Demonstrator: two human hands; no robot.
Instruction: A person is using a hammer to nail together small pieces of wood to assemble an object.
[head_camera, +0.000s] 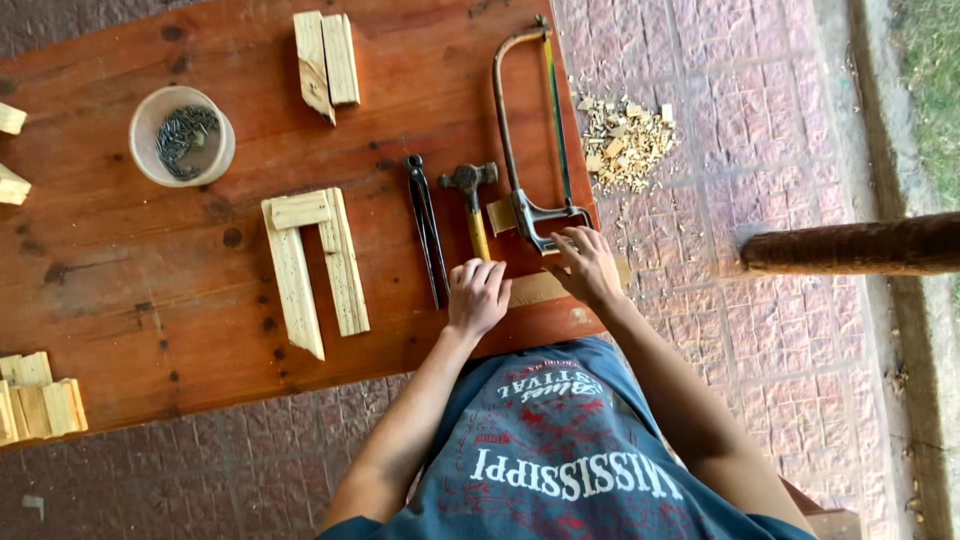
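Both your hands lie flat on a wood strip (537, 288) at the near table edge: your left hand (477, 297) presses down with fingers curled over it, gripping nothing else, and your right hand (587, 265) rests spread on its far end, fingertips touching the hacksaw (530, 130) handle. Keep the strip pinned with the left palm, I'd judge, and your fingers away from the blade line. Just beyond lie a hammer (470, 195) and pincers (427, 228); further left, a U-shaped wood frame (315, 265); beyond that, a cup of nails (182, 135). Most of the strip is hidden under your hands, so its length is unclear.
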